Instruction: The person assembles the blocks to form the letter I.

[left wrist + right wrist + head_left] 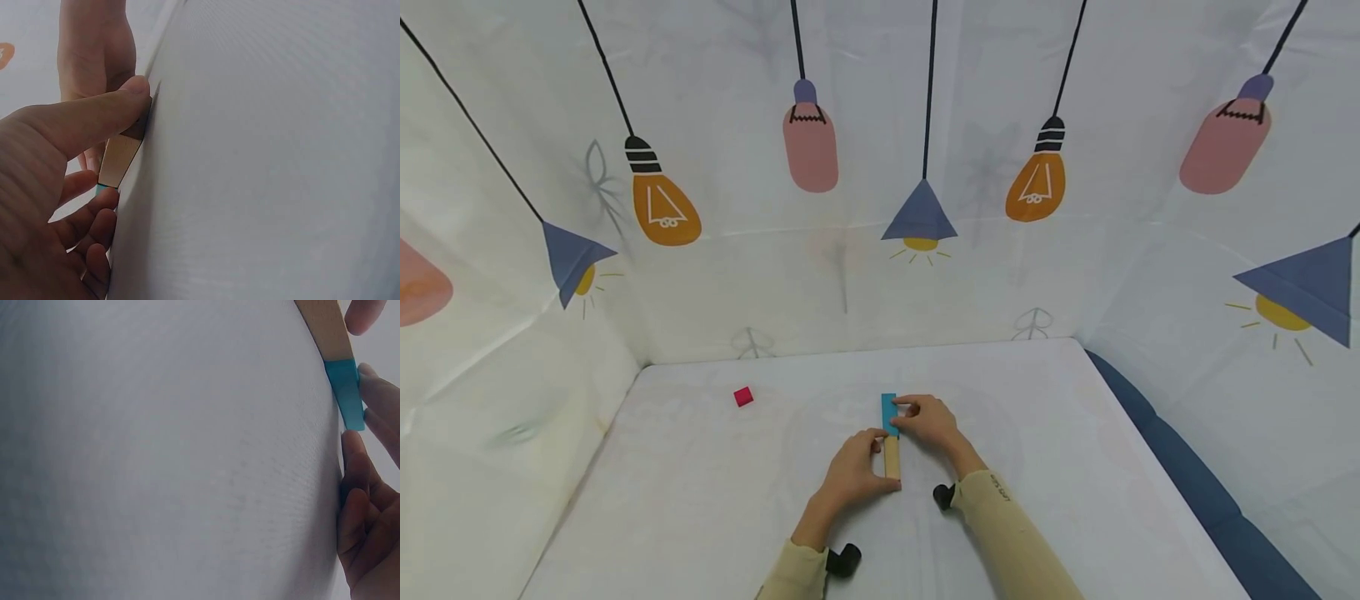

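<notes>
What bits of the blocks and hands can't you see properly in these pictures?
- Wooden block: head view, its near end sits behind the left hand.
- Blue block: head view, the right hand covers one side.
- Red cube: head view, too small for detail.
- Both wrist views: the white tabletop fills the frame; the blocks show only as slivers at the edge.

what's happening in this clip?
A person has both hands on two blocks lying end to end on the white table. The left hand pinches the wooden block; the right hand holds the blue block just beyond it. A red cube sits apart, to the left.
</notes>
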Action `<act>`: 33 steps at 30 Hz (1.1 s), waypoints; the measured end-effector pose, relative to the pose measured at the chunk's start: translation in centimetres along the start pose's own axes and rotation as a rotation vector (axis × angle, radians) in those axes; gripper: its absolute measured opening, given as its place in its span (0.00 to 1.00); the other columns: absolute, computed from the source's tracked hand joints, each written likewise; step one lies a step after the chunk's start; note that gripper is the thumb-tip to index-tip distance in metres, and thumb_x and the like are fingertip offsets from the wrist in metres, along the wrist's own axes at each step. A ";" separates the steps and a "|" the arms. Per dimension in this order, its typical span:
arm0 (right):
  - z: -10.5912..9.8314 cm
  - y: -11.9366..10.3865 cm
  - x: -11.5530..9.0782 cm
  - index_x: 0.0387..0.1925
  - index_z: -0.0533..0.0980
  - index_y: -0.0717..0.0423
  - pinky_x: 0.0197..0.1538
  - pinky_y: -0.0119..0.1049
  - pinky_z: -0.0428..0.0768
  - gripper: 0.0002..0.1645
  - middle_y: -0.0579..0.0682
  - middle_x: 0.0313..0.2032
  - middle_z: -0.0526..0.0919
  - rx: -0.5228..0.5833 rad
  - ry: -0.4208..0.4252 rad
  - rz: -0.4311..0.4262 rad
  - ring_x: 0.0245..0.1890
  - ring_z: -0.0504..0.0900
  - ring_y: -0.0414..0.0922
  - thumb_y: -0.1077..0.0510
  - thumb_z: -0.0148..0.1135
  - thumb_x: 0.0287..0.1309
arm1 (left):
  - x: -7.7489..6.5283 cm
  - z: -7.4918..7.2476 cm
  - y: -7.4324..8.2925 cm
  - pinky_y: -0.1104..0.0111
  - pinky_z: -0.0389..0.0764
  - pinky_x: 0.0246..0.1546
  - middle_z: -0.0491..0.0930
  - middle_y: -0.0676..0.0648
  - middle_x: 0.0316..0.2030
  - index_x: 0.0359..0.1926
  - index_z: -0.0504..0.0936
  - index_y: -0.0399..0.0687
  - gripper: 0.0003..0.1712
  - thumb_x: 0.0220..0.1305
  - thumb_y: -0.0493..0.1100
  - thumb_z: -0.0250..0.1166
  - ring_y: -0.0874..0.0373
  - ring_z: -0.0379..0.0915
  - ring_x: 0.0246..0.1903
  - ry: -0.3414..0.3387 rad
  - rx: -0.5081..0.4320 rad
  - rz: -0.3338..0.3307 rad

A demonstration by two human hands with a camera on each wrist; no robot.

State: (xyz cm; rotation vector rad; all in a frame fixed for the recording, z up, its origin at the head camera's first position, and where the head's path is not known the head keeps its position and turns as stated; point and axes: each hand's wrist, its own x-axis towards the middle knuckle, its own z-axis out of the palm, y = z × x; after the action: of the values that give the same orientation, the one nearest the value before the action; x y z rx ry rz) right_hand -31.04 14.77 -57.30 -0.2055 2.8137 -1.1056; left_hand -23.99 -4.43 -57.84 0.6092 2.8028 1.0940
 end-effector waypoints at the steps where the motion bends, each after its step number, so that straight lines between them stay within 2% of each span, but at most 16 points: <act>1: 0.0 0.0 0.0 0.54 0.81 0.43 0.33 0.37 0.69 0.25 0.41 0.27 0.77 0.000 0.000 -0.001 0.27 0.73 0.41 0.44 0.71 0.53 | 0.0 0.0 0.0 0.63 0.72 0.36 0.73 0.54 0.37 0.60 0.73 0.47 0.46 0.41 0.60 0.79 0.60 0.68 0.36 -0.001 0.001 -0.001; 14: 0.1 0.1 0.1 0.54 0.81 0.44 0.31 0.37 0.69 0.25 0.41 0.26 0.77 0.006 0.005 -0.022 0.26 0.73 0.41 0.45 0.71 0.54 | -0.1 -0.1 0.1 0.63 0.72 0.37 0.71 0.54 0.36 0.57 0.75 0.50 0.42 0.42 0.60 0.79 0.60 0.67 0.36 -0.010 0.009 -0.016; 23: 0.2 0.2 0.1 0.54 0.81 0.43 0.31 0.37 0.69 0.26 0.41 0.25 0.77 0.003 -0.001 -0.005 0.26 0.72 0.41 0.43 0.71 0.53 | 0.1 -0.2 0.0 0.64 0.72 0.37 0.71 0.55 0.35 0.54 0.76 0.52 0.41 0.40 0.62 0.79 0.61 0.66 0.36 -0.024 0.019 -0.029; 33: 0.2 0.2 0.1 0.54 0.81 0.43 0.30 0.36 0.68 0.25 0.41 0.25 0.76 -0.002 0.007 -0.017 0.25 0.72 0.41 0.44 0.71 0.53 | 0.2 -0.2 -0.1 0.64 0.72 0.36 0.71 0.56 0.35 0.54 0.77 0.52 0.41 0.39 0.64 0.79 0.61 0.66 0.35 -0.015 0.032 -0.017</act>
State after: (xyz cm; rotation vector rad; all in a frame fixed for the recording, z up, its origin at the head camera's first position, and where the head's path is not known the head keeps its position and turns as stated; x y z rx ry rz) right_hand -31.13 14.74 -57.60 -0.2264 2.8240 -1.1097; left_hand -24.23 -4.61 -57.74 0.5929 2.8123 1.0386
